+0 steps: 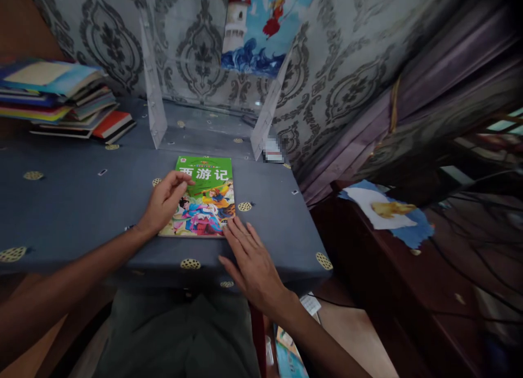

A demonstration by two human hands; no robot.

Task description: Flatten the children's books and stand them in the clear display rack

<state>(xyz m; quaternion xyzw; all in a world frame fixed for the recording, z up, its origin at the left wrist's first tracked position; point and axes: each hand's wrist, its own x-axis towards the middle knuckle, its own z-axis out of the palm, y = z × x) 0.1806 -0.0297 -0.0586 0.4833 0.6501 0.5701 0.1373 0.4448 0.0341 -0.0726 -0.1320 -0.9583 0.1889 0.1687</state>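
Observation:
A closed children's picture book [204,203] with a green top and colourful figures lies flat on the cloth-covered table, near its front edge. White Chinese characters run across its cover. My left hand [165,201] is over the book's left edge, its fingers loosely bent and the thumb apart, with nothing held in it. At the lower right corner of the cover, the fingertips of my right hand [249,258] rest with the fingers stretched out. The rest of that hand reaches over the table's front edge.
Behind the book stands a clear plastic stand [155,116] with upright side panels. A stack of books [61,100] is at the back left. A pixelated small object [273,150] sits beside the stand. To the right, a dark wooden piece of furniture [368,263] carries a blue and white cloth [384,214].

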